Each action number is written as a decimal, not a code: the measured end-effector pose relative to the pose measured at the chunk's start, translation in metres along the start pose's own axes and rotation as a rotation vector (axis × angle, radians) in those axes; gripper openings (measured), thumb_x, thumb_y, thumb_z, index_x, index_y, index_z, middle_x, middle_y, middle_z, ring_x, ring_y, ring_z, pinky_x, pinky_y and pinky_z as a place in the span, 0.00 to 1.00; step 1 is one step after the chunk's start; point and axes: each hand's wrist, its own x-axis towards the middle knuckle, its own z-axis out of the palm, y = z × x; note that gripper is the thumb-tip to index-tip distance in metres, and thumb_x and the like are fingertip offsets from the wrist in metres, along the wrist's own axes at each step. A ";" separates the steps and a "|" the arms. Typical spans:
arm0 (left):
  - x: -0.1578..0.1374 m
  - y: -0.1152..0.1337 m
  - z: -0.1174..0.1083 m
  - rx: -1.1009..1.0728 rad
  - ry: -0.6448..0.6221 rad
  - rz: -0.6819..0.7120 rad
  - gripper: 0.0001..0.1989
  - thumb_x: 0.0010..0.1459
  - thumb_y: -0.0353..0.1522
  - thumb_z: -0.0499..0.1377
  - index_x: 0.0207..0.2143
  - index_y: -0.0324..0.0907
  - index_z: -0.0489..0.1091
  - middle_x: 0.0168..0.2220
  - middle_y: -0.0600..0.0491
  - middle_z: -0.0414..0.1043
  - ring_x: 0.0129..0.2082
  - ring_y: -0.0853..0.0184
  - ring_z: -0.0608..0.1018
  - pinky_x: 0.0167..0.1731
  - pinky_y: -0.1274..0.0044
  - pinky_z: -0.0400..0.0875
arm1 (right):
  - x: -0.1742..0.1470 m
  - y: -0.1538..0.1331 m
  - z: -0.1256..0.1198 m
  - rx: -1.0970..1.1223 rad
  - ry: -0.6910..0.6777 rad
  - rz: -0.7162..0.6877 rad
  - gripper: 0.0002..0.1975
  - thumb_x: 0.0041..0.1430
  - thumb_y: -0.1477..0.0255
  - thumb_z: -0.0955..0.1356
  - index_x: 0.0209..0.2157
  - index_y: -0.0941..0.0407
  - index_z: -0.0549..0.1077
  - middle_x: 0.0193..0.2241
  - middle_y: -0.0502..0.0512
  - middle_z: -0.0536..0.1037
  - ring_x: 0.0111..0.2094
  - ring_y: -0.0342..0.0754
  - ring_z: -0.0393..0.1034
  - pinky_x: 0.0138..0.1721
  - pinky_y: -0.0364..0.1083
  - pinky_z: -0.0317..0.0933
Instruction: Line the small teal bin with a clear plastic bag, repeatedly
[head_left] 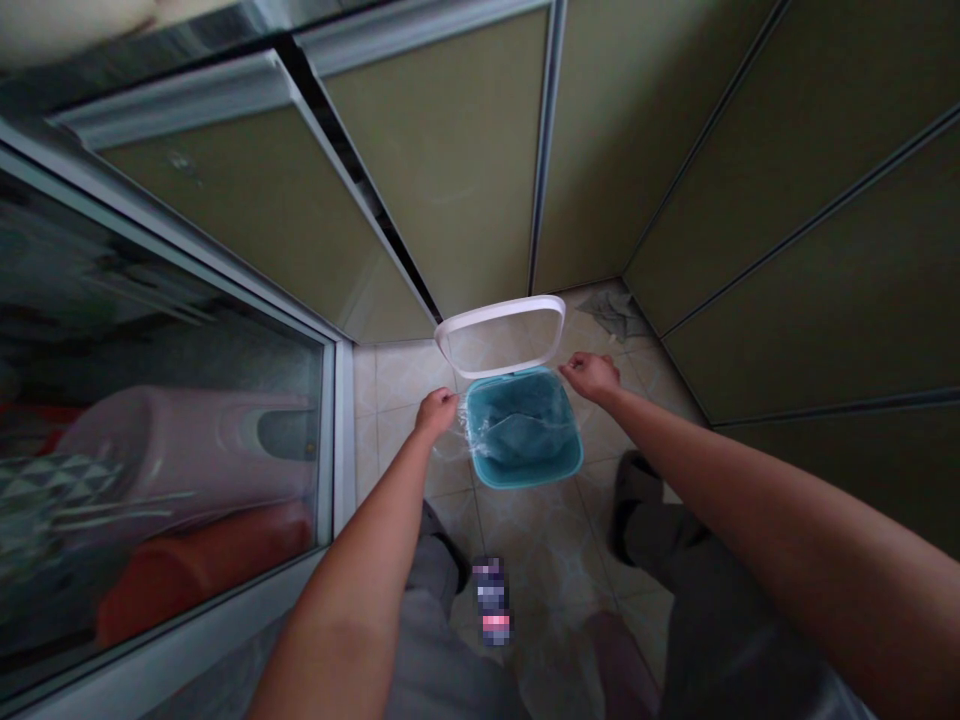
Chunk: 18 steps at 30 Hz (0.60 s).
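A teal trash bin (579, 458) stands on the tiled floor between my feet. At its back, a pale ring-shaped rim frame (501, 308) is raised, tilted up off the bin. A clear plastic bag (517, 420) lies loosely over and inside the bin's mouth. At the bin's left side, my left hand (437, 411) is closed, pinching the bag's gathered edge. My right hand (592, 375), also closed, is by the back right corner, with the thin film reaching toward its fingertips.
Cabinet panels (442, 160) rise behind the bin, and more panels (825, 260) close off the right. A crumpled grey cloth (615, 312) lies in the corner. On the left is a glass door (187, 360). A pixelated object (492, 600) lies near my left shoe (448, 545).
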 end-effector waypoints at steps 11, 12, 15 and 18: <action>0.029 0.002 0.013 -0.652 -0.199 -0.463 0.13 0.53 0.40 0.59 0.23 0.45 0.59 0.15 0.61 0.51 0.15 0.73 0.56 0.16 0.78 0.49 | 0.012 0.000 0.015 0.705 -0.126 0.337 0.12 0.63 0.71 0.69 0.29 0.55 0.63 0.24 0.46 0.72 0.16 0.36 0.52 0.17 0.39 0.45; 0.034 0.000 0.014 -0.680 -0.234 -0.488 0.14 0.53 0.41 0.58 0.22 0.46 0.57 0.15 0.61 0.49 0.14 0.73 0.55 0.16 0.78 0.49 | 0.014 -0.001 0.016 0.730 -0.124 0.360 0.12 0.63 0.71 0.69 0.29 0.54 0.62 0.23 0.45 0.72 0.16 0.36 0.52 0.17 0.39 0.44; 0.048 -0.008 0.020 -0.694 -0.349 -0.487 0.16 0.53 0.43 0.58 0.21 0.47 0.56 0.13 0.60 0.48 0.14 0.72 0.55 0.15 0.78 0.51 | 0.020 -0.001 0.020 0.774 -0.132 0.424 0.13 0.63 0.70 0.70 0.29 0.54 0.62 0.20 0.43 0.68 0.16 0.36 0.51 0.16 0.38 0.43; 0.059 -0.016 0.027 -0.664 -0.337 -0.467 0.15 0.52 0.44 0.59 0.22 0.47 0.60 0.13 0.59 0.49 0.13 0.71 0.57 0.14 0.78 0.52 | 0.026 0.002 0.025 0.787 -0.140 0.452 0.13 0.63 0.67 0.70 0.29 0.54 0.63 0.18 0.43 0.66 0.15 0.36 0.51 0.16 0.39 0.43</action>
